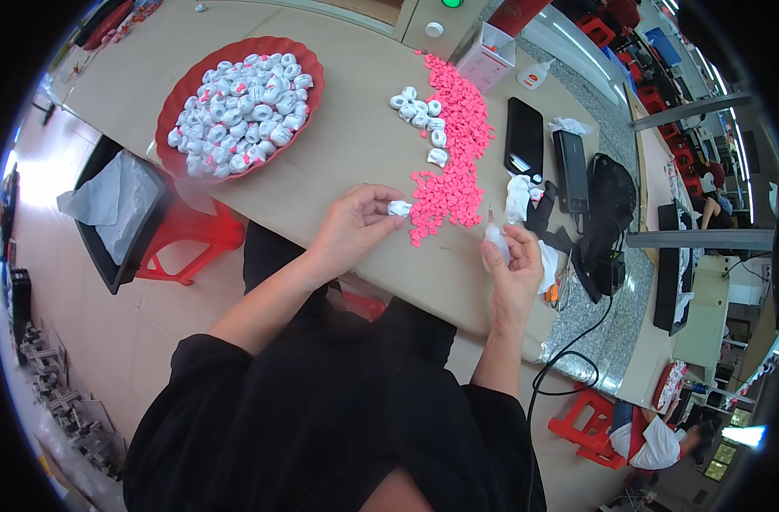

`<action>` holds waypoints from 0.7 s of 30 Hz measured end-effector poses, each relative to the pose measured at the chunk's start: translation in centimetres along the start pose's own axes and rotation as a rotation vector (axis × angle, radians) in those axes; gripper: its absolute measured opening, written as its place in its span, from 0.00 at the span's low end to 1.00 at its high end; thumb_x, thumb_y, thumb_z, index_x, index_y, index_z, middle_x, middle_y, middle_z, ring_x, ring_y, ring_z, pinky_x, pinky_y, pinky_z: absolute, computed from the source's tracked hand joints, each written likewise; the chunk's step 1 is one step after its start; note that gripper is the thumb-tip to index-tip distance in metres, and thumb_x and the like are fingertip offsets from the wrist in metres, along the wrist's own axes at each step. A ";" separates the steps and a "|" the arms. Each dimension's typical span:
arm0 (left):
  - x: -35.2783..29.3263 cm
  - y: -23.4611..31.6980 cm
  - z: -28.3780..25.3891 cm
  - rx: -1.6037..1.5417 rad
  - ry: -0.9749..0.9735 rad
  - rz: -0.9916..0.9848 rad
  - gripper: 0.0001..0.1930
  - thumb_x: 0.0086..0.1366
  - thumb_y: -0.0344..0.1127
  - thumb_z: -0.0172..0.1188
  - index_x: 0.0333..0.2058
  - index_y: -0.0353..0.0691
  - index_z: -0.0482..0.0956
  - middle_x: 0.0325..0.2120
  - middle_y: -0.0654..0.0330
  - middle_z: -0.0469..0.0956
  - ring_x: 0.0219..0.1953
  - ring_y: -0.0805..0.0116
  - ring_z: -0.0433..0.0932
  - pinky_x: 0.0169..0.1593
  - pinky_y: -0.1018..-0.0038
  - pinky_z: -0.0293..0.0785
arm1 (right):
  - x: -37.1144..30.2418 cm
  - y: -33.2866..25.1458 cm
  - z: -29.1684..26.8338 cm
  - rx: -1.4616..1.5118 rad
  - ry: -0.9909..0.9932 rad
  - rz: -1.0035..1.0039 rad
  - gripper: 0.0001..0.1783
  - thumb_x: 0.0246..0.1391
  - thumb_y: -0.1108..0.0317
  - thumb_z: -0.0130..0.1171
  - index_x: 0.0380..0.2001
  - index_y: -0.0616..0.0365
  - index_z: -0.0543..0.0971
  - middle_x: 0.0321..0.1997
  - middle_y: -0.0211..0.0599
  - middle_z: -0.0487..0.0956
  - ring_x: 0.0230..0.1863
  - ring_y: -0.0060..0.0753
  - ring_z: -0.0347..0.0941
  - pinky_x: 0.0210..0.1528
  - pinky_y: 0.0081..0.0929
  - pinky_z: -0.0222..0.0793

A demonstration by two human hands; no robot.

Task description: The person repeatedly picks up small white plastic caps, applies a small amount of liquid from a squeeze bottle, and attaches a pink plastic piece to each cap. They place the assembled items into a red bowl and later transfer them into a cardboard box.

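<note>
- The floor of the red bowl (318, 94) is buried from me under its heap of white pieces (244, 111).
- Right of the bowl, the left hand (355, 224) covers part of a small white piece (399, 208); any markings are too fine to make out.
- Farther right of the bowl, the right hand (511, 264) hides much of a white bottle (495, 242).
- Also right of the bowl, the pink bits (459, 119) are too small for me to tell their exact form.
- Just below the bowl, a red stool (203, 243) disappears partly behind a black crate (144, 229).
- Far right of the bowl, a seated person (658, 442) looks small and blurred.
</note>
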State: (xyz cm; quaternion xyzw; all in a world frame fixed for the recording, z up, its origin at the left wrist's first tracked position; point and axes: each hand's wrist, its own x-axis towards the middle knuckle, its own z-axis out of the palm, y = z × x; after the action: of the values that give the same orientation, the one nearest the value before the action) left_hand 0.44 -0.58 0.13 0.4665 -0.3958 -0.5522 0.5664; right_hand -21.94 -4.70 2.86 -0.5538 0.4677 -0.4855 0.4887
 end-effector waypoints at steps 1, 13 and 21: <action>0.0 0.0 0.0 -0.018 -0.006 -0.002 0.14 0.57 0.21 0.55 0.43 0.30 0.67 0.35 0.59 0.73 0.38 0.77 0.73 0.43 0.82 0.70 | 0.1 0.2 0.0 -0.055 -0.022 -0.002 0.16 0.43 0.76 0.63 0.36 0.63 0.70 0.33 0.32 0.74 0.31 0.19 0.69 0.32 0.15 0.65; 0.0 -0.3 -0.4 -0.112 -0.009 0.004 0.15 0.56 0.21 0.55 0.43 0.30 0.67 0.35 0.59 0.73 0.38 0.77 0.73 0.43 0.82 0.70 | 1.5 2.0 2.5 -0.703 -0.027 -0.289 0.07 0.39 0.72 0.62 0.26 0.59 0.77 0.23 0.37 0.72 0.26 0.36 0.71 0.28 0.27 0.64; -0.1 -0.4 -0.2 -0.077 -0.029 -0.003 0.15 0.57 0.21 0.54 0.44 0.30 0.67 0.36 0.59 0.72 0.39 0.75 0.74 0.44 0.81 0.71 | 1.6 1.8 3.3 -0.632 -0.097 -0.313 0.05 0.42 0.73 0.61 0.26 0.59 0.77 0.24 0.35 0.74 0.28 0.31 0.72 0.29 0.25 0.65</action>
State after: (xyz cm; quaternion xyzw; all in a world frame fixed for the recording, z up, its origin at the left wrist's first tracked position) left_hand 0.55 -0.43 -0.29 0.4367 -0.3817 -0.5747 0.5773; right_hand -18.59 -6.12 1.00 -0.7649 0.4804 -0.3592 0.2346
